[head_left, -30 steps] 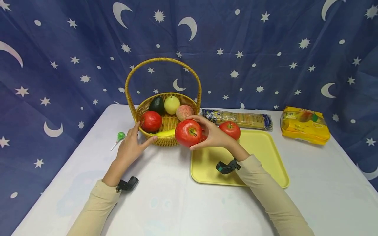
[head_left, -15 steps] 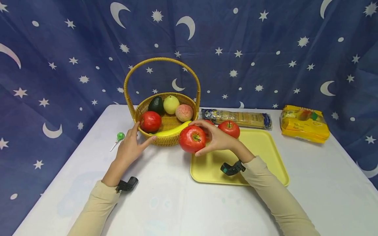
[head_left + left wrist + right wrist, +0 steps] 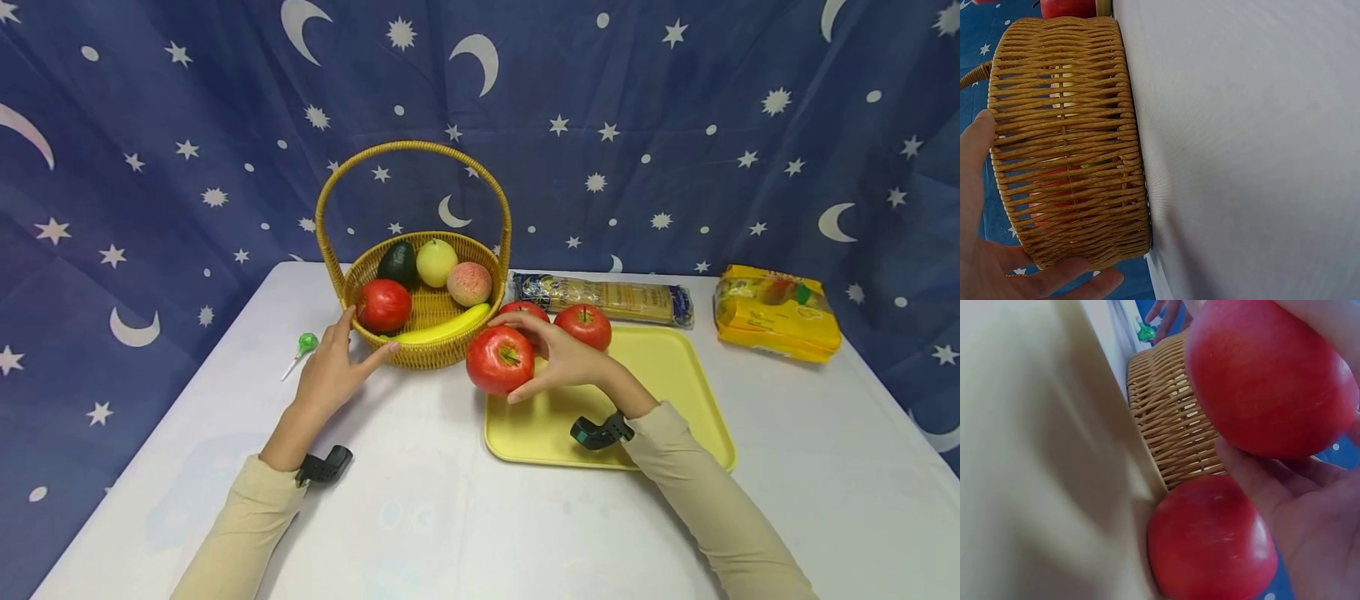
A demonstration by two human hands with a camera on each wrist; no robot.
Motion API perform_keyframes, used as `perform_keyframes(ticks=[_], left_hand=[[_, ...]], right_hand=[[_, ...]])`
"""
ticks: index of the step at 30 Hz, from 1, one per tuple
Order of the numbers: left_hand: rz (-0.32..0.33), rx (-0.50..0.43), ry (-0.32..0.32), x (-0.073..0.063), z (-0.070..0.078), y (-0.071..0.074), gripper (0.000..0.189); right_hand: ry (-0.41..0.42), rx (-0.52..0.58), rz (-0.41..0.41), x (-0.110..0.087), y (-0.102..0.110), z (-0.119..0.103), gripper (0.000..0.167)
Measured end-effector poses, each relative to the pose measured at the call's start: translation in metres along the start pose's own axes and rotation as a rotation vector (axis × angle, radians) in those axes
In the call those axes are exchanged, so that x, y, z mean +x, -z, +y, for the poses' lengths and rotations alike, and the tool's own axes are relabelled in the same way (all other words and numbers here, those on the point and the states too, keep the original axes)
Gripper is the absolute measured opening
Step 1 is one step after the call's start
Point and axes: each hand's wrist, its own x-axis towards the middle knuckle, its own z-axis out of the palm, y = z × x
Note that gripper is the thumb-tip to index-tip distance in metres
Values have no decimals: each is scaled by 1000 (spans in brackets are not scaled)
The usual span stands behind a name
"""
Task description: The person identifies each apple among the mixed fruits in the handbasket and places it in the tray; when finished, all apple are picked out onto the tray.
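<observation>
A wicker basket with a tall handle holds a red apple, an avocado, a yellow-green pear, a peach and a banana. My left hand grips its near left side, with the thumb on the rim and fingers along the wall. In my right hand is another red apple, raised beside the basket at the left edge of the yellow tray. Two more red apples lie on the tray, one at back and one partly hidden behind my hand.
A pack of noodles lies behind the tray. At the back right sits a yellow packet. A green lollipop lies left of the basket, and a starry blue curtain hangs behind the white table.
My right hand has drawn the apple rightward and slightly nearer, away from the basket's front right rim, uncovering the banana and a tray apple. My left hand stays on the basket.
</observation>
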Motion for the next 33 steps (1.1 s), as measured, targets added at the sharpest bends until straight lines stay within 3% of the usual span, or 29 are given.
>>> perform_keyframes(ticks=[6, 19, 33], left_hand=[[-11, 2, 5, 0, 2, 1, 100], [-12, 11, 0, 1, 1, 1, 100], [-11, 4, 0, 2, -1, 0, 102]], right_hand=[[-48, -6, -50, -7, 2, 2, 94], [-48, -87, -76, -16, 4, 12, 89], [-82, -70, -153, -22, 4, 19, 85]])
